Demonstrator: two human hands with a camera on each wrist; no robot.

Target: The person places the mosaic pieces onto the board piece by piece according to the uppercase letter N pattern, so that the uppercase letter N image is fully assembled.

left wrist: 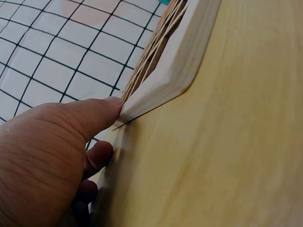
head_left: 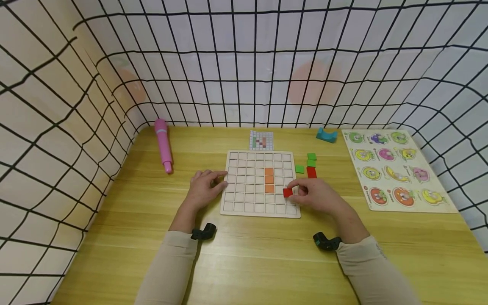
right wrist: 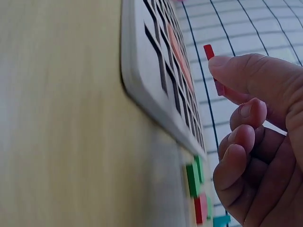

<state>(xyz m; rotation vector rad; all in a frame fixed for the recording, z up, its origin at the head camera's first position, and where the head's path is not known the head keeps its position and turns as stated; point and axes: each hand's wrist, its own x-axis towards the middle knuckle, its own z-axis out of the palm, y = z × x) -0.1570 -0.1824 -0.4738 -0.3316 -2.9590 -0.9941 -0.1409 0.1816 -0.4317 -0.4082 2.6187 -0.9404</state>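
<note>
A pale wooden grid board point(head_left: 244, 203) lies on the table, with several orange square tiles point(head_left: 269, 180) set in one column. My right hand point(head_left: 318, 195) pinches a red square tile point(head_left: 287, 193) between thumb and forefinger over the board's right side. In the right wrist view that red tile point(right wrist: 209, 51) is held clear of the board, its edge toward the camera. At the board's left edge, my left hand point(head_left: 203, 188) touches the rim with thumb and forefinger. The left wrist view shows the thumb point(left wrist: 102, 113) against the board's corner point(left wrist: 175, 78).
Green tiles point(head_left: 300, 169) and red tiles point(head_left: 311, 172) lie right of the board. Behind it is a small printed pattern card point(head_left: 261, 140). A pink microphone-shaped toy point(head_left: 164, 146), a teal curved block point(head_left: 326, 135) and a fruit picture board point(head_left: 400, 169) also lie on the table.
</note>
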